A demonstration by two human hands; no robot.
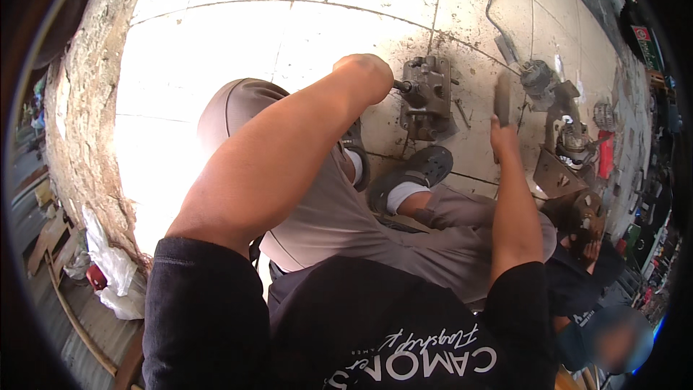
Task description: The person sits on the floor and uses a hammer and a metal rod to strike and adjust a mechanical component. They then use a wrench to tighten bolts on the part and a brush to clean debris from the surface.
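Note:
My left hand (364, 76) is closed on a dark shaft-like tool (399, 86) that meets the left side of a greasy, blocky metal housing (426, 105) on the tiled floor. My right hand (503, 137) grips a long, dark, motion-blurred tool (503, 94), held apart to the right of the housing. Thin rod-like pieces (462, 114) lie beside the housing.
Metal assemblies (570, 133), a bent rod (502, 40) and a red object (605, 155) lie to the right. Another person (606, 339) is at the lower right. My foot (415, 177) is below the housing. Plastic bags (115, 267) lie at the left.

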